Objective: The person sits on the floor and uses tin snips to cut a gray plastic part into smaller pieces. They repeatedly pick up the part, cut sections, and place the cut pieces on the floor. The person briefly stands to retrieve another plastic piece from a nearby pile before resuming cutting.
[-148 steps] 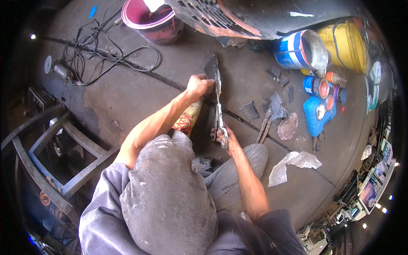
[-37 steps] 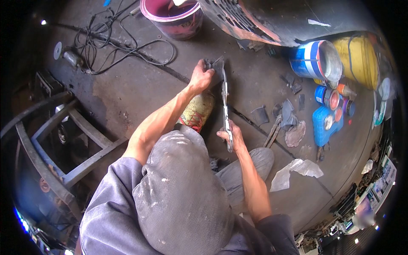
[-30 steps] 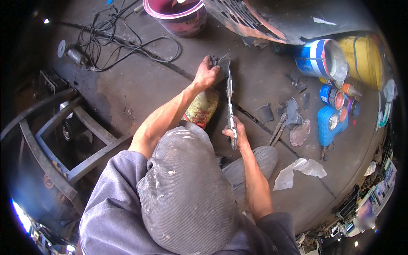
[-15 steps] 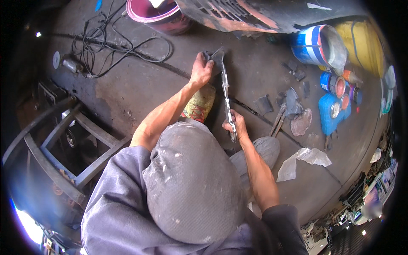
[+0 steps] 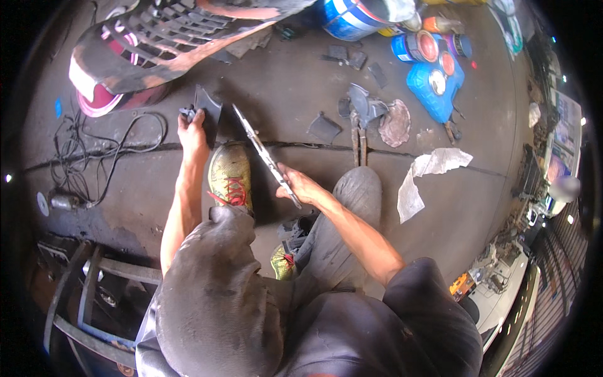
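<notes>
My left hand (image 5: 193, 133) pinches a dark grey, angular piece of thin material (image 5: 208, 118) just above a yellow shoe with red laces (image 5: 229, 176) on my foot. My right hand (image 5: 295, 185) grips long metal shears (image 5: 260, 144) by the handle end, blades pointing forward and left. Their tip is apart from the grey piece, slightly to its right. Dark offcuts (image 5: 323, 129), tongs or a similar long-handled tool (image 5: 358, 144) and a torn pale sheet (image 5: 443, 162) lie on the floor to the right of the shears.
A scuffed slotted vehicle panel (image 5: 138, 63) rests over a pink bucket (image 5: 100, 100). Paint tins (image 5: 427, 45), a blue jerrycan (image 5: 424, 85) and a large pail (image 5: 345, 19) stand at back right. A grinder (image 5: 63, 200) with coiled cable (image 5: 88, 157) lies left; a metal frame (image 5: 113, 267) sits lower left.
The view has turned, shifting the panel and tins. The shears' blades have parted from the grey piece, which stays in my left hand; my right hand still holds the shears.
</notes>
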`<state>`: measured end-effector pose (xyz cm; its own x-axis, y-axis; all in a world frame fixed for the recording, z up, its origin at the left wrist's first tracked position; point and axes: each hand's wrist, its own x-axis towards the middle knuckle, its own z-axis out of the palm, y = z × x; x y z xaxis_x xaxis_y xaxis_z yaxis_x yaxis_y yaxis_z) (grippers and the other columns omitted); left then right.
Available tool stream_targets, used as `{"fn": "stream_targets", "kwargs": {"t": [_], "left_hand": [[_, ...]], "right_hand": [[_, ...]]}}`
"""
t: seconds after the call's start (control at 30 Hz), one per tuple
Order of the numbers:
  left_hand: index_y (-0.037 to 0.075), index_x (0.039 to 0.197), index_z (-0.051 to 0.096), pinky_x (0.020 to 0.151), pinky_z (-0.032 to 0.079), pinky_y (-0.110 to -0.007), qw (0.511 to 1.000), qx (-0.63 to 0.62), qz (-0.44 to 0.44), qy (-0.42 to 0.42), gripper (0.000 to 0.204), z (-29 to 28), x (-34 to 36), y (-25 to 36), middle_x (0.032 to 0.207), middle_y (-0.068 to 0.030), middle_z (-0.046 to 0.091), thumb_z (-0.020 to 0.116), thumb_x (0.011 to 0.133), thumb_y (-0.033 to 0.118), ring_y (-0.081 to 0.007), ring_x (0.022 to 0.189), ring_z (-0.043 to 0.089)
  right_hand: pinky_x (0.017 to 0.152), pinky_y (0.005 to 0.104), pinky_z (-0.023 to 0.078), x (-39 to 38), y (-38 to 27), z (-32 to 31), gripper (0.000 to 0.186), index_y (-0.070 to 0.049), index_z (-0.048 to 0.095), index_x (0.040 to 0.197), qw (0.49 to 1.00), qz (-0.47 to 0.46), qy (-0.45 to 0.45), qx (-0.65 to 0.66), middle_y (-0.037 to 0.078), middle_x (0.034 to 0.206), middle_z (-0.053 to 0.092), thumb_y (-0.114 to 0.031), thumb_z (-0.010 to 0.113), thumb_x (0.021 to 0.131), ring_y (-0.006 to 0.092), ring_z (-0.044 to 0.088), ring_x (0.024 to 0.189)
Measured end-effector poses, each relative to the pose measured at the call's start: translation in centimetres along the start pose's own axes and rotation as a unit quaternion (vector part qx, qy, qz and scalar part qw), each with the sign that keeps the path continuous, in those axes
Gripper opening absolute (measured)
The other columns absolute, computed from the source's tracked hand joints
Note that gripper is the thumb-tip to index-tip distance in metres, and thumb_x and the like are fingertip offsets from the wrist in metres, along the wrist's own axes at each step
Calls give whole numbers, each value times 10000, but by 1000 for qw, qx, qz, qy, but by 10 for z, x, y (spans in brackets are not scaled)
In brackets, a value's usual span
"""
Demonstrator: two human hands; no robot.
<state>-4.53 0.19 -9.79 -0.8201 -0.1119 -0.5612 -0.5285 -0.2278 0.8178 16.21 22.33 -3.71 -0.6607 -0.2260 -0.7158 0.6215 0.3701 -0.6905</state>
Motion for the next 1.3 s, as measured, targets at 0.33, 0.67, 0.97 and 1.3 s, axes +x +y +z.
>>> {"fn": "stream_targets", "kwargs": {"t": [0.33, 0.67, 0.97, 1.3], "left_hand": [[4, 1025, 596, 695, 557, -333, 958, -147, -230, -88, 187, -42, -40, 10, 903, -100, 669, 591, 892, 136, -222, 771, 652], [21, 1018, 575, 744, 516, -333, 979, -81, -188, -6, 171, -73, -77, 3, 918, -74, 633, 603, 849, 30, -200, 804, 624], [12, 1071, 564, 697, 519, -332, 965, -77, -251, -29, 297, -82, -88, -13, 917, -86, 621, 681, 829, 138, -214, 778, 622], [-2, 1118, 569, 808, 489, -306, 988, -67, -135, -22, 321, -58, -90, 21, 990, -85, 636, 657, 812, 40, -189, 865, 614]], "right_hand": [[750, 471, 520, -2, -5, 27, 721, 38, 301, 1427, 922, -26, 170, -348, 270, 917, 642, -172, 612, 811, 385, 647, 822], [799, 447, 533, -12, -11, 10, 658, -57, 447, 1385, 942, -24, 119, -313, 198, 963, 661, -354, 645, 831, 354, 654, 907], [1032, 416, 399, -5, 8, -89, 640, -45, 502, 1335, 836, 30, 353, -418, 208, 1292, 534, -221, 739, 768, 367, 497, 1209], [691, 287, 535, -12, -14, -73, 381, 26, 534, 1266, 920, -86, 294, 246, 100, 1000, 669, -189, 567, 953, 173, 670, 780]]}}
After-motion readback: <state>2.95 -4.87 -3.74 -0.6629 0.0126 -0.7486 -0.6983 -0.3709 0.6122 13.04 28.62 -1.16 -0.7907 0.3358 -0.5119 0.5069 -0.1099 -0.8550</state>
